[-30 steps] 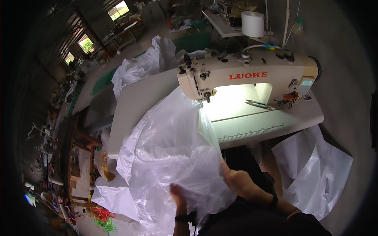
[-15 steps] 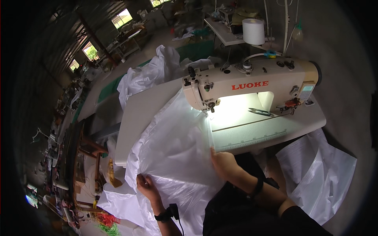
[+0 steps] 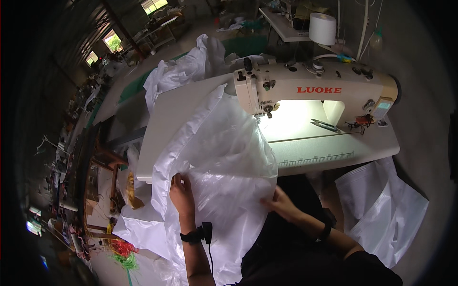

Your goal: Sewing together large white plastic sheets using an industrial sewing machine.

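A large white, partly see-through plastic sheet (image 3: 214,143) spreads over the left part of the sewing table and hangs down over its front edge. Its far right edge lies at the needle area of a cream sewing machine (image 3: 315,86). My left hand (image 3: 182,196) is closed, its curled fingers pinching the sheet near its left edge. Lower down on the right, my right hand (image 3: 282,205) grips the sheet's right edge between thumb and fingers, just off the table front. Parts of the fingertips are hidden by the film.
Thread snips (image 3: 325,125) lie under the machine arm beside a printed ruler scale (image 3: 317,158). More white sheeting (image 3: 381,209) hangs at the right, and a crumpled heap (image 3: 188,71) sits behind the table. A white thread cone (image 3: 322,28) stands at the back.
My right hand has moved down from the table's front edge, and the sheet's right edge now bulges outward. A folded far corner shows left of the machine head. My whole view has shifted somewhat.
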A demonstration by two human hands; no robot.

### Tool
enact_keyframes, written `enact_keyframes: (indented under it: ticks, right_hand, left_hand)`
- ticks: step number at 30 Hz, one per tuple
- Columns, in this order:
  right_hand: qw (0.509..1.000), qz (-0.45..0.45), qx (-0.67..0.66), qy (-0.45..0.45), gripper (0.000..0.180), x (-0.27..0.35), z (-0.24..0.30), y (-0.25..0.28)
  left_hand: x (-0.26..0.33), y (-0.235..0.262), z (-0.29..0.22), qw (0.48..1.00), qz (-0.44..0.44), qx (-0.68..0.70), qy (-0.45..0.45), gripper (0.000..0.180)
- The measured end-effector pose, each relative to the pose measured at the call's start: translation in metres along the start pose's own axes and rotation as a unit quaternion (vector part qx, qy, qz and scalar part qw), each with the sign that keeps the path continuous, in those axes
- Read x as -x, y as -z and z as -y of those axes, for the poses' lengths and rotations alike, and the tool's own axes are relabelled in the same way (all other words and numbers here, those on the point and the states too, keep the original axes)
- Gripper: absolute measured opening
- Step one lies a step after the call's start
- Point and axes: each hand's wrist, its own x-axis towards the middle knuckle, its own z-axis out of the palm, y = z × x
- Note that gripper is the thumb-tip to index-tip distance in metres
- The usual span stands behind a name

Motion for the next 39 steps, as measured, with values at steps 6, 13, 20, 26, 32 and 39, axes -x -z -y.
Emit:
enact_keyframes:
  ticks: [6, 13, 20, 26, 32, 39]
  right_hand:
    - [0.966, 0.207, 0.071, -0.14, 0.035, 0.079, 0.005, 0.003]
    - [0.951, 0.179, 0.241, -0.077, 0.046, 0.088, 0.003, 0.041]
    - [0.993, 0.066, -0.041, -0.084, 0.045, 0.05, -0.004, 0.014]
    - [0.989, -0.029, 0.094, 0.108, 0.032, 0.079, 0.015, 0.008]
    - [0.981, -0.015, 0.186, 0.046, 0.025, 0.09, 0.018, 0.029]
    - [0.982, -0.043, 0.148, 0.11, 0.05, 0.057, 0.032, 0.025]
  left_hand:
    - [-0.015, -0.016, 0.015, 0.999, -0.018, 0.0, -0.036, 0.01]
    - [0.004, 0.023, -0.032, 0.999, -0.041, -0.014, -0.033, 0.024]
    - [0.088, 0.045, -0.112, 0.98, 0.168, 0.027, -0.105, 0.051]
    - [0.096, 0.057, -0.142, 0.94, 0.113, 0.204, -0.247, 0.019]
    - [0.091, 0.049, -0.162, 0.871, 0.338, 0.174, -0.31, 0.01]
    - [0.111, 0.031, -0.172, 0.844, 0.36, 0.235, -0.321, 0.013]
